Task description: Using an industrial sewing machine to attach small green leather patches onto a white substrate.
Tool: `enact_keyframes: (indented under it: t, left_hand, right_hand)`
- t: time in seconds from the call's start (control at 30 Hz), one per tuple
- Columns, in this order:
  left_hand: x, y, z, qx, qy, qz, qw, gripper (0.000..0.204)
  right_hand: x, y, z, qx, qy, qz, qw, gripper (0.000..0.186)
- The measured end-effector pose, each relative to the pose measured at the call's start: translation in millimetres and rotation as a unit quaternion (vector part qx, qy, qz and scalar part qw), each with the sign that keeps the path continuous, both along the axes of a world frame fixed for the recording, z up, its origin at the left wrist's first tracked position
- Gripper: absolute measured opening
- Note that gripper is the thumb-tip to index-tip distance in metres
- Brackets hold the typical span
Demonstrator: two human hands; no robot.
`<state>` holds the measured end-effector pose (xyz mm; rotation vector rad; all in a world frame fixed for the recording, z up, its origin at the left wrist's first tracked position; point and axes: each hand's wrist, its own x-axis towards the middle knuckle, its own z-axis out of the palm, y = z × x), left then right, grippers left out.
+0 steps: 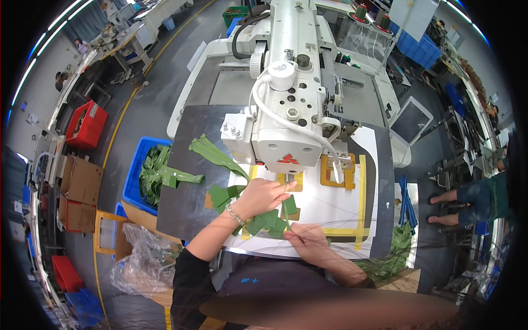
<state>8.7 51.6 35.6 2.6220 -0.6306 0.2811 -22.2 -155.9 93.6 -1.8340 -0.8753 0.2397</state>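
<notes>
Just below the head of a white industrial sewing machine (291, 137), my left hand (263, 197), with a beaded bracelet at the wrist, has its fingers closed on a green fabric strap (289, 205). Lower and to the right, my right hand (309, 241) pinches the strap's near end between thumb and fingers. Folded green strap pieces (265, 221) bunch under and beside my left wrist. A longer green strap (217, 155) trails away to the far left across the dark work plate (190, 206). My left fingertips partly hide the spot under the needle.
On the left stands a blue bin (132, 184) of green straps, with a clear plastic bag (140, 258) below it. A yellow clamp frame (337, 171) lies right of the needle area. More green straps (400, 245) hang at the right. A tablet-like screen (411, 121) and another person's legs (454, 208) are further right.
</notes>
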Motion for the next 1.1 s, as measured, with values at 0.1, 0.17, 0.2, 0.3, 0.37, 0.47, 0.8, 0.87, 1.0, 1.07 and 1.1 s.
enact_keyframes:
  t: [0.1, 0.17, 0.2, 0.3, 0.37, 0.47, 0.8, 0.87, 1.0, 1.07, 1.1]
  left_hand:
    - [-14, 3, 17, -0.052, 0.006, 0.007, 0.999, 0.042]
    - [-15, 6, 21, -0.072, 0.016, 0.008, 0.997, 0.045]
    - [-17, 10, 22, -0.160, 0.014, 0.010, 0.987, 0.048]
    - [-25, 19, 27, -0.294, 0.041, 0.031, 0.955, 0.055]
    - [-23, 24, 28, -0.322, 0.079, 0.042, 0.943, 0.055]
    - [-28, 34, 32, -0.306, 0.039, 0.056, 0.949, 0.038]
    - [-68, 129, 62, -0.439, 0.037, 0.204, 0.875, 0.078]
    - [-83, 173, 58, -0.493, -0.029, 0.286, 0.821, 0.078]
    - [-105, 233, 13, -0.145, -0.206, 0.566, 0.785, 0.074]
    - [-107, 215, 3, -0.097, -0.193, 0.531, 0.820, 0.075]
    - [-105, 196, 6, -0.048, -0.182, 0.492, 0.850, 0.076]
  right_hand:
    - [-7, 9, 2, -0.026, -0.007, 0.028, 0.999, 0.025]
    - [-9, 14, 2, -0.039, 0.011, 0.074, 0.996, 0.019]
    - [-10, 17, 1, -0.037, 0.013, 0.074, 0.996, 0.019]
    - [0, 26, -5, -0.037, -0.067, 0.141, 0.987, 0.020]
    - [26, 24, -32, -0.032, -0.128, 0.070, 0.989, 0.028]
    - [58, 23, -54, -0.159, -0.152, 0.000, 0.976, 0.036]
    - [75, 4, -87, -0.208, -0.276, -0.043, 0.937, 0.053]
    - [73, 6, -83, -0.198, -0.269, -0.038, 0.942, 0.053]
    - [67, 1, -82, -0.187, -0.247, -0.027, 0.951, 0.052]
    - [68, -3, -88, -0.202, -0.233, -0.026, 0.951, 0.051]
    - [66, -6, -88, -0.197, -0.227, -0.032, 0.953, 0.050]
